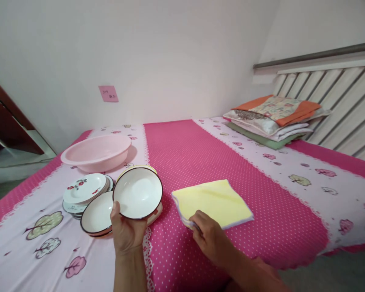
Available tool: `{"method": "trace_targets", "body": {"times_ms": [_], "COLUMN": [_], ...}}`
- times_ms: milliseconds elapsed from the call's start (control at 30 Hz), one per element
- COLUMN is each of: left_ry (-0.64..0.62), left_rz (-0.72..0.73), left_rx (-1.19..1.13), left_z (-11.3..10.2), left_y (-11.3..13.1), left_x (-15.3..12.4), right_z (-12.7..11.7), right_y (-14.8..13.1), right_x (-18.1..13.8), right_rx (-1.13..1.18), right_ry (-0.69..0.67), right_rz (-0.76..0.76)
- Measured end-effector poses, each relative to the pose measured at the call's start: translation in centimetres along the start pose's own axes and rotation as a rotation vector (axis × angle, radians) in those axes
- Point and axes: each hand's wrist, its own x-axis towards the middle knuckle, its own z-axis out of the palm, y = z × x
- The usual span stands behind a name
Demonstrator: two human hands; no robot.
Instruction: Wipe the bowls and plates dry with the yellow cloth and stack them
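Note:
My left hand [128, 229] grips a white bowl [139, 192] with a dark rim, tilted so that its inside faces me. Part of a yellow-rimmed dish [149, 167] shows behind it. Left of that hand stands another white bowl [99, 213] with a dark rim and a reddish outside. A yellow cloth [213, 200] with a purple edge lies flat on the bed, and my right hand [205, 235] is closed on its near left corner. Farther left, a stack of plates [86, 188] has a red-flowered one on top.
A pink basin [97, 152] sits behind the plates. Folded bedding and cushions [275, 117] are piled at the back right, by the white slatted headboard [346, 105]. A pink note [108, 93] sticks to the wall. Everything rests on a pink patterned bedsheet [176, 150].

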Motion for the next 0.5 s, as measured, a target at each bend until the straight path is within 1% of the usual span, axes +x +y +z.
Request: {"method": "trace_targets", "body": {"times_ms": [67,133,167,200,233,300,333,367,400,467,500], "left_ry": [0.003,0.002,-0.001,-0.005,-0.008,0.007,0.024,0.039,0.051,0.047,0.03], "left_rz": [0.005,-0.004,-0.01,-0.014,-0.018,-0.01,0.0,0.013,0.027,0.037,0.027], "left_rx": [0.0,-0.026,-0.041,-0.051,-0.057,-0.051,-0.044,-0.037,-0.034,-0.04,-0.048], "left_z": [0.0,0.1,0.1,0.1,0.2,0.3,0.3,0.4,0.4,0.4,0.4], "left_y": [0.0,0.0,0.0,0.1,0.1,0.2,0.3,0.3,0.3,0.2,0.1], "left_x": [0.0,0.0,0.0,0.0,-0.1,0.0,0.0,0.0,0.0,0.0,0.0], "right_z": [-0.2,-0.2,-0.3,-0.6,-1.1,-2.8,-4.0,-5.4,-6.7,-9.0,-9.7], "right_y": [-0.9,-1.7,-1.7,-1.5,-0.8,1.6,3.4,5.4,7.5,11.7,13.4], "right_x": [-0.2,-0.5,-0.5,-0.5,-0.3,0.6,1.3,2.2,3.1,4.8,5.7], "right_rx": [0.2,0.322,0.362,0.388,0.396,0.359,0.272,0.18,0.13,0.061,0.04], "right_ry": [-0.1,-0.231,-0.266,-0.265,-0.221,-0.048,0.072,0.208,0.289,0.374,0.37], "right_rz": [0.008,-0.006,-0.011,-0.018,-0.016,0.032,0.108,0.245,0.344,0.482,0.536]}}
